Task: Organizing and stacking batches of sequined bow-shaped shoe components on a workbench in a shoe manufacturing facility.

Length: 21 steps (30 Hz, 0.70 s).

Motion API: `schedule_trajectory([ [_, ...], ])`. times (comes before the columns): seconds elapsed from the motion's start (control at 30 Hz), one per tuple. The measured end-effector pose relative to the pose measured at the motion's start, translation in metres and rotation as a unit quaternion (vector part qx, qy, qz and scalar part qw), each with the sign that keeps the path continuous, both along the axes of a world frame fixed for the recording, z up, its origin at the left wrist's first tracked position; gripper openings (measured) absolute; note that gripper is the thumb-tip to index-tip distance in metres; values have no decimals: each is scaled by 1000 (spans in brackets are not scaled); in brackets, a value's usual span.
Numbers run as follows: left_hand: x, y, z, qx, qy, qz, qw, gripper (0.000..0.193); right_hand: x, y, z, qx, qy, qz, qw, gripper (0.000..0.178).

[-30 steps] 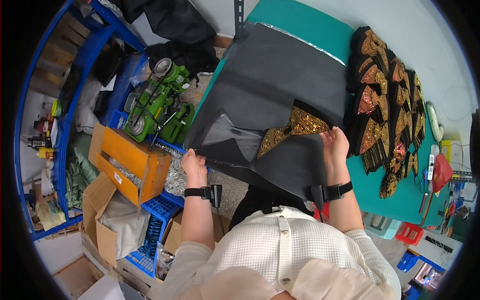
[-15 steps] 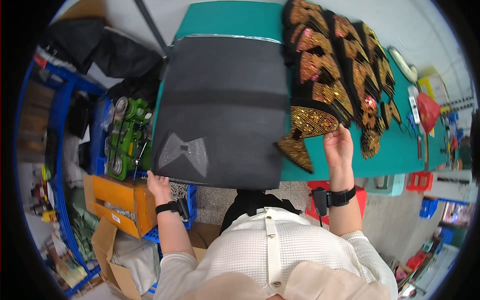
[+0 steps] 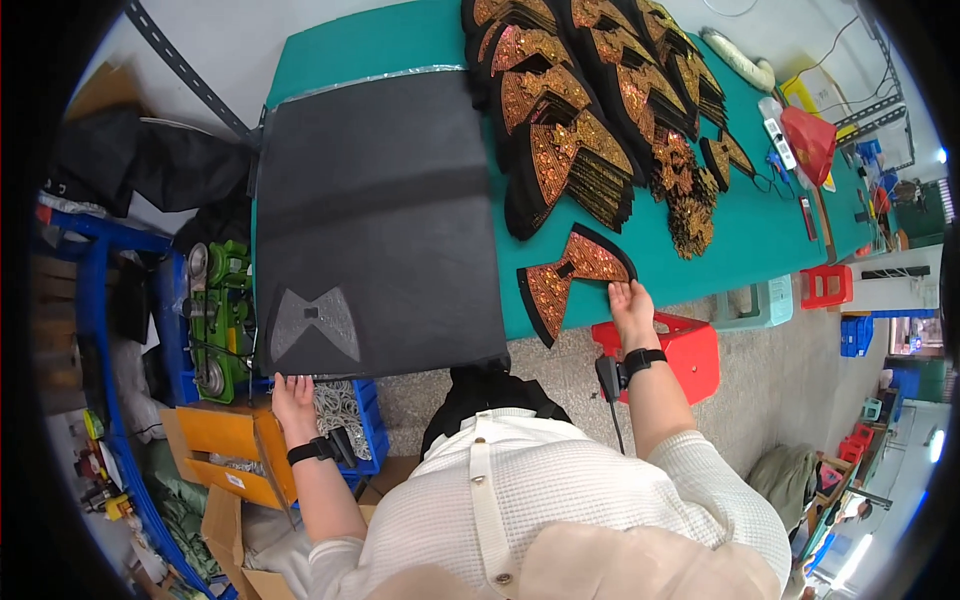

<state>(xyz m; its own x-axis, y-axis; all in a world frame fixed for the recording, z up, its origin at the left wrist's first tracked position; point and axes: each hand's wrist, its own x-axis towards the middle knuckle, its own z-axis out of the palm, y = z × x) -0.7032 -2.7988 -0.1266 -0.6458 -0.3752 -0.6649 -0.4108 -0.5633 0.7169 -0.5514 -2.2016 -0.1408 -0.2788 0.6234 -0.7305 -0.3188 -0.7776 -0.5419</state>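
We are pinching a sequined bow (image 3: 590,262) at its lower right corner, just right of the frame's centre, our right hand (image 3: 632,315) being the nearer, its fingers closing narrowly. From them the bow is lying toward the upper left, its long axis running from lower left to upper right, near the black sheet (image 3: 385,200). Our left hand (image 3: 293,402) is meeting the sheet's front edge, lower left; whether its fingers are gripping, we cannot tell.
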Motion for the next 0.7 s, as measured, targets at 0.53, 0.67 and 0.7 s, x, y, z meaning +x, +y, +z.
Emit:
schedule_trajectory([
  [0.53, 13, 38, 9, -1, -9, -22, 1000, 20, 18, 6, 12, 213, -180, 111, 954, 31],
  [0.67, 15, 38, 21, -20, 14, -14, 1000, 18, 27, 14, 13, 263, -287, 244, 888, 35],
  [0.7, 16, 34, 22, -27, 12, -5, 1000, 17, 30, 15, 17, 262, -321, 239, 878, 38],
])
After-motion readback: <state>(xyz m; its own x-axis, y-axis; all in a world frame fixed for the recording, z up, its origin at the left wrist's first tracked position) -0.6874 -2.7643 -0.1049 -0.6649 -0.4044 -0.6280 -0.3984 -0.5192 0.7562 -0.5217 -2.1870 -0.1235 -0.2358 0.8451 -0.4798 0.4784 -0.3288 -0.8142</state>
